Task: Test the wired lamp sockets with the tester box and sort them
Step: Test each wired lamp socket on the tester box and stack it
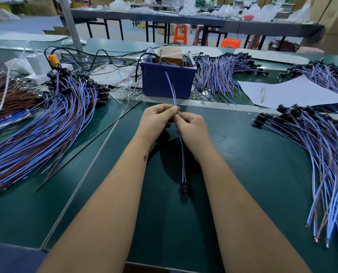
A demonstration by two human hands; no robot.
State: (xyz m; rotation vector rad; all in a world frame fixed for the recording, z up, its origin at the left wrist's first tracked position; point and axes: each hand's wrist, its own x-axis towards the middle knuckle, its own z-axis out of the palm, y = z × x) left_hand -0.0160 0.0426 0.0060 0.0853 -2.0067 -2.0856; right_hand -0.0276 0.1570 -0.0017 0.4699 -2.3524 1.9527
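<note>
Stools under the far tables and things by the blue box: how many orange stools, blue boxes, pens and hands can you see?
Orange stools: 2
Blue box: 1
Pen: 1
Hands: 2, left hand and right hand, both pinching one wire
Total: 6

no text, label or number is readable anywhere.

Single head cam, worn high, looks fwd & down over both forearms at the green bench close below, w/ blue tester box mid-frame, other tables far behind.
</note>
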